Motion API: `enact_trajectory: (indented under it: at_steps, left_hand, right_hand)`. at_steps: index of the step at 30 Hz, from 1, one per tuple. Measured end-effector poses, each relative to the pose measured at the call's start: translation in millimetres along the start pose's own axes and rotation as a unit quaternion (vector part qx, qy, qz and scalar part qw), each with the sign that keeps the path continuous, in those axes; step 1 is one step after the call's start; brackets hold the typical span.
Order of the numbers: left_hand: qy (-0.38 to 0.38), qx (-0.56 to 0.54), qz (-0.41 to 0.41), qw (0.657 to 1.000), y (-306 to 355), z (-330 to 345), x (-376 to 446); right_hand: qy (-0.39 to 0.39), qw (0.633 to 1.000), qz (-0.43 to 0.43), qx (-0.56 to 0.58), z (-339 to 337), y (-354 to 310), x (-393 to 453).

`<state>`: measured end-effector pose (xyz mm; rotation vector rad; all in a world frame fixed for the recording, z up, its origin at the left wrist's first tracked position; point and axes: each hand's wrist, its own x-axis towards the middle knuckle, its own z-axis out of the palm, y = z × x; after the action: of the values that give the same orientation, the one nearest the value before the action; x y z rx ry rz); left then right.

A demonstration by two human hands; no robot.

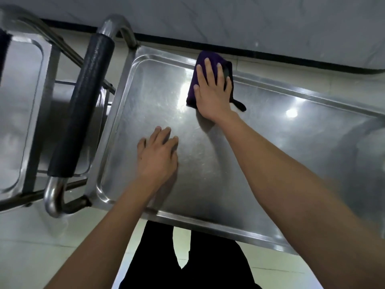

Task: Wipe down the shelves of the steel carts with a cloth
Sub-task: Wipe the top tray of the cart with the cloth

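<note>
The top shelf of a steel cart (270, 147) fills the middle of the view, shiny and scratched, with a raised rim. A folded dark purple cloth (192, 88) lies at its far edge. My right hand (212, 90) presses flat on the cloth with straight, spread fingers. My left hand (156, 155) rests flat on the bare steel nearer to me, fingers straight, holding nothing.
The cart's handle with a black foam grip (83, 107) stands at the left end. A second steel cart (18, 113) is parked further left. A pale wall with a dark skirting (270, 57) runs behind the cart. My dark-clothed legs (187, 261) stand on a tiled floor.
</note>
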<state>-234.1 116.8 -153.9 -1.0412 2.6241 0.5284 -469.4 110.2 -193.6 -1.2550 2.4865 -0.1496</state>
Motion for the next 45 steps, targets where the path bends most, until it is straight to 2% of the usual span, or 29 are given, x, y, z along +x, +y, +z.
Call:
enact_trajectory:
  at_steps: [8,14,23,30,37,45]
  left_hand:
    - [0.004,0.029,-0.006,1.000,-4.6,-2.1,-14.6]
    - [0.059,0.028,-0.043,0.997,-29.8,2.5,-68.8]
    - [-0.027,0.057,0.002,0.998,-75.4,31.7,-120.4]
    - [-0.022,0.039,0.003,0.999,-80.6,41.3,-125.9]
    - [-0.019,0.016,-0.001,1.000,-75.7,36.8,-127.1]
    - [0.017,0.015,-0.012,1.000,-70.6,31.7,-117.6]
  right_hand:
    - [-0.015,0.999,-0.036,-0.003,17.7,-19.2,-68.1]
    - [-0.020,0.999,-0.027,-0.021,41.8,-50.5,-151.6]
    - [-0.006,0.999,-0.031,-0.028,89.5,-92.4,-276.4]
    - [0.007,0.999,-0.031,-0.032,126.1,-115.0,-359.4]
    - [-0.014,0.999,-0.039,-0.016,124.9,-112.0,-355.1]
    - [-0.016,0.999,-0.036,0.001,93.2,-94.1,-274.8]
